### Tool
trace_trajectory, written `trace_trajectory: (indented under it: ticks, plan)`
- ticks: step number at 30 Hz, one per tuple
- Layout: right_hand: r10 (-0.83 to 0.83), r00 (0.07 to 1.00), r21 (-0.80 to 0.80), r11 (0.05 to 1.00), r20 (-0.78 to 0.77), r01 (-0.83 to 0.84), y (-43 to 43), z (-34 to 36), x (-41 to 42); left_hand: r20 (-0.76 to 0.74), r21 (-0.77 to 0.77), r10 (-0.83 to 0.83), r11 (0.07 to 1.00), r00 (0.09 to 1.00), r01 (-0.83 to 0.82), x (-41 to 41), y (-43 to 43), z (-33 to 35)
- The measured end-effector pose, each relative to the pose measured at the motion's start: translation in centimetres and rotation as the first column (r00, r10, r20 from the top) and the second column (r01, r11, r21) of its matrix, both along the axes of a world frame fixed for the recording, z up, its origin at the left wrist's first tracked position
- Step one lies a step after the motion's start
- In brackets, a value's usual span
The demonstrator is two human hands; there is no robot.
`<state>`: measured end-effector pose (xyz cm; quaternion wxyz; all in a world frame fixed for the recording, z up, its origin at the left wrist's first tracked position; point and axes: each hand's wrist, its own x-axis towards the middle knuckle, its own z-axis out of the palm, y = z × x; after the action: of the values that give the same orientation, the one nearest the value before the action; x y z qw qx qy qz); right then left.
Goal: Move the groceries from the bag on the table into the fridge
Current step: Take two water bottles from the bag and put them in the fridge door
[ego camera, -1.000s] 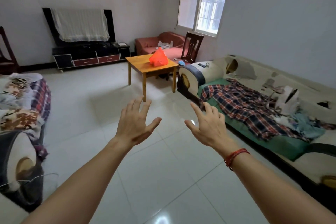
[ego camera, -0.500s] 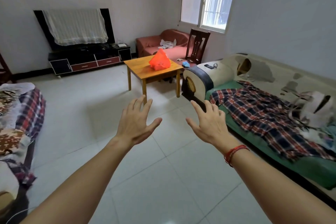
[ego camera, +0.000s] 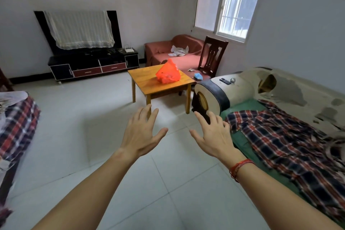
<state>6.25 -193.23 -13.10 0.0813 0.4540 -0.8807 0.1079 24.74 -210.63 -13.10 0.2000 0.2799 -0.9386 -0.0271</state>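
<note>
The orange-red plastic bag (ego camera: 168, 72) is sitting knotted on the wooden tabletop (ego camera: 147, 84), well beyond both hands and roughly in line with the gap between them. Whatever it is holding is showing only as dim shapes through the plastic and cannot be made out.

The left hand (ego camera: 141, 133) and right hand (ego camera: 212, 136) are reaching forward side by side, backs up, fingers spread wide, holding nothing and touching nothing. The left hand's fingertips (ego camera: 147, 110) are covering the foot of the table's nearest leg. A red string bracelet (ego camera: 238, 167) is circling the right wrist, and both forearms are running out of the bottom edge.

Just past the right hand's fingers, a sofa's rounded armrest (ego camera: 211, 97) is carrying small dark items too small to name. The sofa (ego camera: 298, 87) is stretching off beyond the right hand, draped with a plaid cloth (ego camera: 280, 140) and cut off by the frame. Another plaid cover (ego camera: 16, 123) is lying far out to the left hand's side, only partly showing. Past the tabletop, a dark chair (ego camera: 212, 56) and a red couch (ego camera: 164, 52) are standing, and a cloth (ego camera: 80, 30) is hiding most of a dark screen.
</note>
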Motion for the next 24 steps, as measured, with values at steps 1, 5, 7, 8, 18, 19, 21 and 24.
trace_trajectory:
  ticks: [1, 5, 7, 8, 18, 19, 21, 24]
  plan:
    - [0.002, 1.000, 0.003, 1.000, 0.002, -0.002, -1.6, -0.3, -1.2, -0.003, -0.006, 0.002, 1.000, 1.000, -0.002, -1.2, -1.5, -0.3]
    - [0.013, 1.000, 0.023, 1.000, -0.006, -0.013, -8.4, -1.2, -6.2, -0.021, 0.009, 0.000, 1.000, 1.000, 0.001, -6.2, -8.4, -1.3]
    - [0.000, 1.000, 0.031, 1.000, -0.012, 0.001, -12.0, -1.1, -9.0, -0.016, 0.023, -0.004, 1.000, 1.000, 0.004, -9.0, -12.0, -1.4]
    - [-0.009, 1.000, 0.033, 0.999, -0.016, 0.010, -13.8, -1.0, -10.4, -0.015, 0.032, -0.003, 0.999, 1.000, 0.004, -10.4, -13.9, -1.3]
    - [-0.055, 0.998, 0.029, 0.998, 0.030, 0.054, -28.1, -0.5, -23.1, 0.005, 0.029, -0.028, 0.999, 1.000, 0.028, -23.8, -28.3, -0.5]
    - [-0.053, 0.998, 0.026, 0.998, 0.030, 0.053, -29.2, -0.6, -24.3, 0.016, 0.034, -0.025, 0.999, 1.000, 0.025, -24.9, -29.5, -0.8]
    - [-0.051, 0.998, 0.028, 0.998, 0.041, 0.050, -31.5, -0.9, -26.9, 0.030, 0.057, -0.024, 0.998, 0.999, 0.022, -27.7, -31.8, -1.5]
    - [-0.041, 0.998, 0.045, 0.998, 0.048, 0.038, -35.1, -1.7, -31.1, 0.040, 0.074, -0.010, 0.997, 0.999, 0.007, -31.9, -35.0, -2.7]
